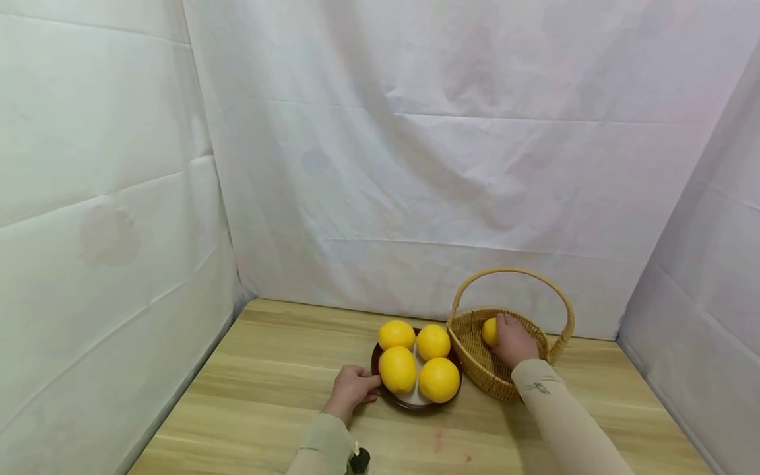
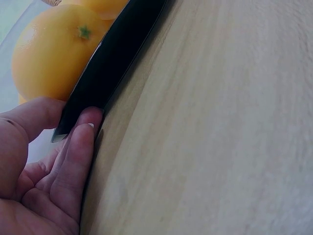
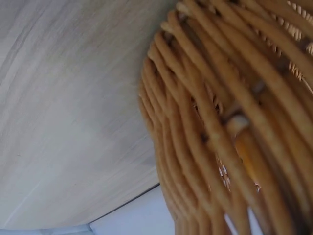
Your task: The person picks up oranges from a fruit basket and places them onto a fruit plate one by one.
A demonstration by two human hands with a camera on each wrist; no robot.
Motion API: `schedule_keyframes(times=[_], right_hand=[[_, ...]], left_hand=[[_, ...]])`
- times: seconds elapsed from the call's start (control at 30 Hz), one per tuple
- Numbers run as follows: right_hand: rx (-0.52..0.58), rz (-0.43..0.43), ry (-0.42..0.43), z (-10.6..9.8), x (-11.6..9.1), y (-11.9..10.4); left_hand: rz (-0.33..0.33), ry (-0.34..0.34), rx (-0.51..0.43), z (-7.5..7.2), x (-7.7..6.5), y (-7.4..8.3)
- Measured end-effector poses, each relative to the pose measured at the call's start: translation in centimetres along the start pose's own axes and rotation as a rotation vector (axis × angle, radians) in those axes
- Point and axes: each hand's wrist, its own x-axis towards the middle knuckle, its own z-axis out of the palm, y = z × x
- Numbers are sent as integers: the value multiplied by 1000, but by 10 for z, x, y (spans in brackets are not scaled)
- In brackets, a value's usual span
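Observation:
My left hand [image 1: 353, 388] pinches the left rim of a dark round plate [image 1: 415, 407]. In the left wrist view, the thumb lies over the plate's edge and fingers [image 2: 78, 156] are under it. Several oranges [image 1: 439, 380] sit on the plate's pale middle. To the right, my right hand [image 1: 514, 342] reaches inside a wicker basket [image 1: 488, 377] and holds an orange [image 1: 489, 332] there; its fingertips are partly hidden. In the right wrist view, the woven side hides that hand, and a bit of orange [image 3: 251, 157] shows through the gaps.
The basket's tall handle [image 1: 513, 270] arches above the right hand. Plate and basket stand close together on a wood-grain table [image 1: 285, 356]. White cloth [image 1: 356, 165] hangs behind and on both sides. A small black object [image 1: 359, 460] is by the left cuff.

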Motion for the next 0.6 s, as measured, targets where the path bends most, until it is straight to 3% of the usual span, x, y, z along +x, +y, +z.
schedule_keyframes(times=[0.6], right_hand=[[33,22,-73,-9,-10,-6]], left_hand=[[8,1,-2,1,-1,-1]])
